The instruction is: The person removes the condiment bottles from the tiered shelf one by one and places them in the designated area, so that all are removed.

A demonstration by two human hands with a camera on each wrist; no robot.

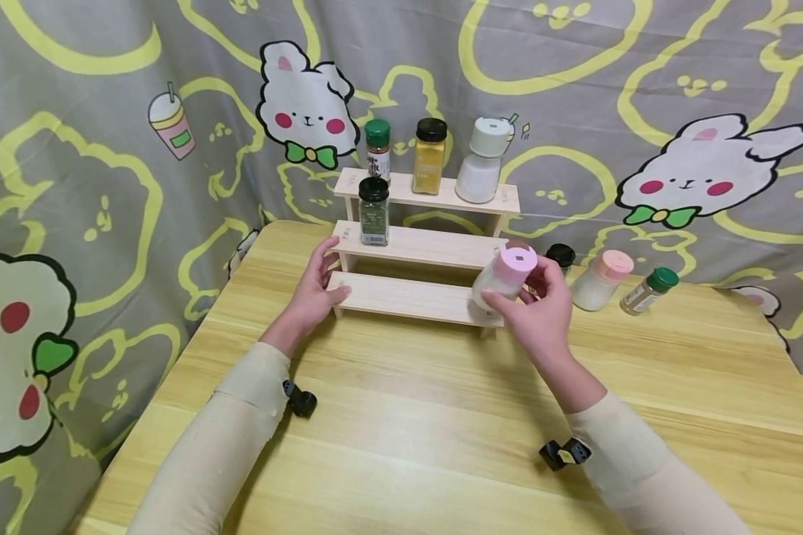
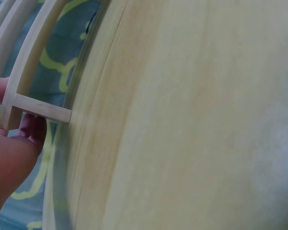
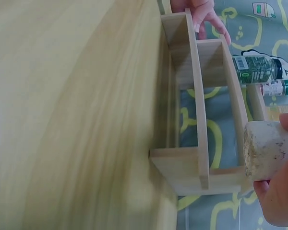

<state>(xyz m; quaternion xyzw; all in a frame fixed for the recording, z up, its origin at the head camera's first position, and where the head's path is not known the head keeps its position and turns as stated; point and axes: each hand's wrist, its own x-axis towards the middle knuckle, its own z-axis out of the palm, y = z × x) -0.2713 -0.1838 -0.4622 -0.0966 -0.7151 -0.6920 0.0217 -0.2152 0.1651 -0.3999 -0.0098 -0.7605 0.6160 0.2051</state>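
A three-step wooden spice rack point(image 1: 408, 297) stands at the back of the table. My left hand point(image 1: 316, 291) grips its left end, the thumb on the lowest step. In my right hand point(image 1: 542, 312) is a seasoning jar point(image 1: 514, 261) with a lilac lid, tilted over the right end of the lower steps. The right wrist view shows the jar's whitish body and base point(image 3: 269, 149) above the rack. A black-capped jar of green herbs point(image 1: 375, 215) sits at the left of the middle step.
On the top step stand a green-capped bottle point(image 1: 378, 148), a black-capped yellow spice jar point(image 1: 430, 160) and a white-lidded jar point(image 1: 479, 163). Right of the rack are a black-capped jar point(image 1: 560, 256), a pink-lidded jar point(image 1: 604, 281) and a green-capped bottle point(image 1: 649, 291). A patterned curtain point(image 1: 401, 44) hangs behind.
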